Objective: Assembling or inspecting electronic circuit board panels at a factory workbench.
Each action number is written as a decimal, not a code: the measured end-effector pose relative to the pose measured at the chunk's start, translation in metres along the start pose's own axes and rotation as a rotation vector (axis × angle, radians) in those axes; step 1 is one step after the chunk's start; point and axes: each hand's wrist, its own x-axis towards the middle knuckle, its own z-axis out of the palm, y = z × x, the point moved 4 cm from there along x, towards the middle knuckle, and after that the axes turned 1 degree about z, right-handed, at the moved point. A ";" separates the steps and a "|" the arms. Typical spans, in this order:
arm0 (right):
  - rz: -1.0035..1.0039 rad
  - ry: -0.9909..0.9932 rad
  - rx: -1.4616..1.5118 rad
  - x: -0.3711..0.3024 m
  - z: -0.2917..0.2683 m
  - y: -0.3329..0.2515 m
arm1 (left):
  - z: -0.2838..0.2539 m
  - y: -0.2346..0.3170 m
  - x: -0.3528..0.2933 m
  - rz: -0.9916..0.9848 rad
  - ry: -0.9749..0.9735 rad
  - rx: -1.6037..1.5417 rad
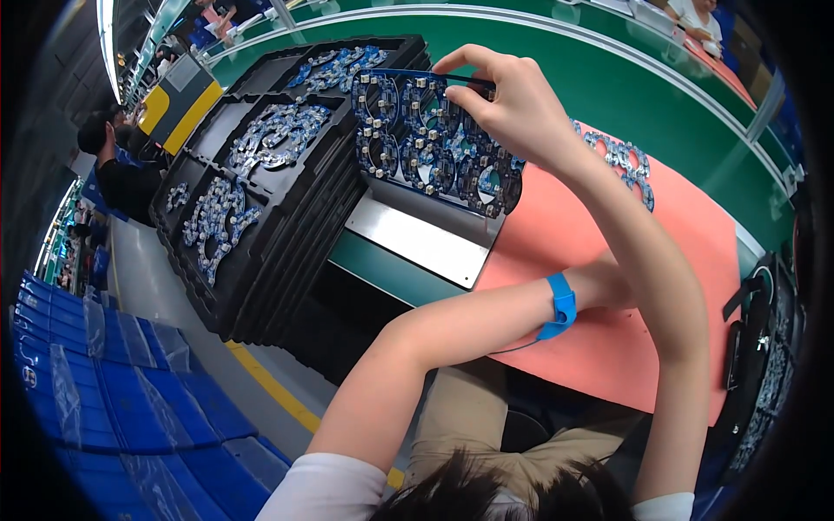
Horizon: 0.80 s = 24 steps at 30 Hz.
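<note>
A dark blue panel of joined ring-shaped circuit boards stands upright behind a shiny metal plate. My right hand is at the panel's upper right corner, thumb and forefinger closed over its top edge. A dark strip runs along that edge between the fingers. My left forearm, with a blue wrist strap, crosses beneath my right arm. Most of my left hand is hidden behind the right forearm, fingers included; it is low over the pink mat. More ring-shaped boards lie at the mat's far side.
Stacked black trays with loose circuit boards stand at left. Blue bins fill the lower left. A yellow-and-grey machine and a person are beyond the trays. A green bench runs behind; a black rack is at right.
</note>
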 end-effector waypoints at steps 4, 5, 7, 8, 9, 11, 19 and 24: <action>-0.008 0.056 -0.033 -0.003 0.010 -0.002 | 0.009 -0.021 0.005 0.284 0.125 0.179; 0.027 0.040 -0.037 -0.004 0.010 -0.001 | 0.010 -0.020 0.005 0.397 0.155 0.280; 0.020 0.054 -0.011 -0.004 0.008 0.000 | 0.014 -0.025 0.007 0.351 0.132 0.270; 0.017 0.070 0.015 -0.004 0.006 0.000 | 0.015 -0.027 0.007 0.304 0.107 0.259; 0.050 0.037 0.027 -0.004 0.004 0.002 | 0.016 -0.027 0.007 0.304 0.111 0.259; -0.006 0.084 0.017 -0.003 0.000 -0.005 | 0.013 -0.020 0.006 0.268 0.149 0.088; 0.029 0.044 -0.036 -0.004 0.006 -0.006 | 0.008 -0.007 -0.002 0.253 0.204 -0.149; -0.073 0.059 -0.060 -0.004 0.007 -0.016 | 0.011 -0.019 0.003 0.306 0.179 0.028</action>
